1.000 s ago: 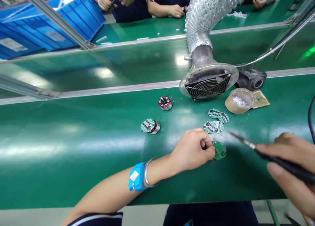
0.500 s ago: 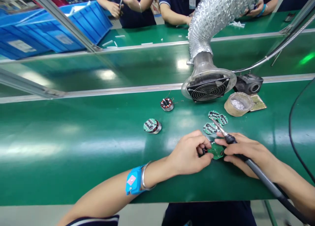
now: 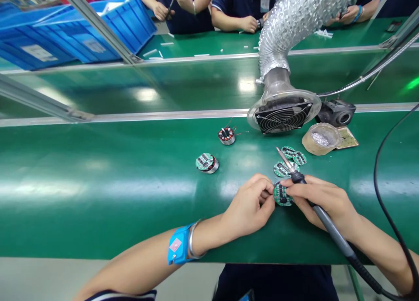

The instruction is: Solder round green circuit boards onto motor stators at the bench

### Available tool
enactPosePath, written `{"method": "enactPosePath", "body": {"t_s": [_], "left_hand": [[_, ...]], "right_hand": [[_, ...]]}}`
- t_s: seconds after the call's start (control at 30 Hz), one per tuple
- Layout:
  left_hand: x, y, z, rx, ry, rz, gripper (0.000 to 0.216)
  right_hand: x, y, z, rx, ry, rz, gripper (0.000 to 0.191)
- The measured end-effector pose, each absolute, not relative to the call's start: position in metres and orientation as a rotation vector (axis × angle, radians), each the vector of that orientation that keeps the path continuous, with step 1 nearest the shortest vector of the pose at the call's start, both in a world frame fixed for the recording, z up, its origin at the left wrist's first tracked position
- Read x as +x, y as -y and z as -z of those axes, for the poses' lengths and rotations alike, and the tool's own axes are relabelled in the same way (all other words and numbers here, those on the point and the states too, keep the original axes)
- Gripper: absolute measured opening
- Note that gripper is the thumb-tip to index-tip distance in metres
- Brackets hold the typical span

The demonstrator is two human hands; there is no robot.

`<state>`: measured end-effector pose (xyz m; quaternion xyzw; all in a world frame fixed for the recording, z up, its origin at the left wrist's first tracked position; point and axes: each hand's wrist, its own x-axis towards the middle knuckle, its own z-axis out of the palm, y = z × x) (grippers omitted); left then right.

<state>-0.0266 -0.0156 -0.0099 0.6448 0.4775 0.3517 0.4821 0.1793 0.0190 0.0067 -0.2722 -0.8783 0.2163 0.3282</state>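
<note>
left hand [image 3: 253, 202]: nearly closed, pinching left edge of round green circuit board [image 3: 282, 195] | right hand [image 3: 324, 200]: curled round black-handled soldering iron [image 3: 334, 231], touching board's right side | board: between hands, over green table [image 3: 131, 192]

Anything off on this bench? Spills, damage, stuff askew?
No obvious spill or damage. Slightly odd: the soldering iron in the right hand has its tip very near the loose circuit boards; contact can't be told. Thin wires stick out messily from the uncovered coil unit.
</note>
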Motion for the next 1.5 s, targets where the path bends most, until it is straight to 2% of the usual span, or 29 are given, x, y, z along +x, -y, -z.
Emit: {"method": "enactPosePath", "body": {"t_s": [0.23, 0.33, 0.67, 0.83, 1.23, 1.5], "left_hand": [[-0.023, 0.012, 0.009, 1.823, -1.286, -0.819, 0.01], [-0.022, 0.01, 0.012, 1.921, -1.305, -0.819, 0.01], [-0.022, 0.014, 0.017, 1.933, -1.271, -0.886, 0.012], [-0.016, 0.014, 0.02, 1.921, -1.321, -0.732, 0.038], [-0.013, 0.012, 0.03, 1.956, -1.284, -0.856, 0.026], [-0.017, 0.012, 0.035, 1.998, -1.206, -0.988, 0.02]], "right_hand": [[0.185, -0.03, -0.016, -0.728, 2.435, -0.777, 0.021], [0.188, -0.036, -0.019, -0.753, 2.509, -0.882, 0.024], [0.195, -0.041, -0.027, -0.708, 2.652, -0.965, 0.026], [0.197, -0.044, -0.026, -0.747, 2.609, -1.009, 0.026], [0.202, -0.047, -0.033, -0.698, 2.763, -1.013, 0.021], [0.208, -0.041, -0.001, -0.696, 2.43, -0.918, 0.018]]}}
